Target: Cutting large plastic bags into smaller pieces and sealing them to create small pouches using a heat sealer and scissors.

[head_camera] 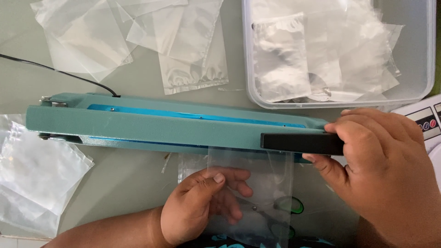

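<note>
A teal heat sealer point(138, 124) lies across the table with its arm down. My right hand point(381, 170) grips the black handle point(301, 143) at the arm's right end and presses on it. My left hand point(202, 206) holds a clear plastic bag point(266, 183), thumb on top, with the bag's upper edge tucked under the sealer arm. Scissors with green handles point(287, 206) show through the bag, lying under it.
A clear plastic tub point(429, 59) at the back right holds several clear bags. Loose clear bags lie at the back left point(138, 36) and at the left edge point(32, 179). A black cord point(55, 71) runs to the sealer. A white device with buttons point(427, 121) sits at the right.
</note>
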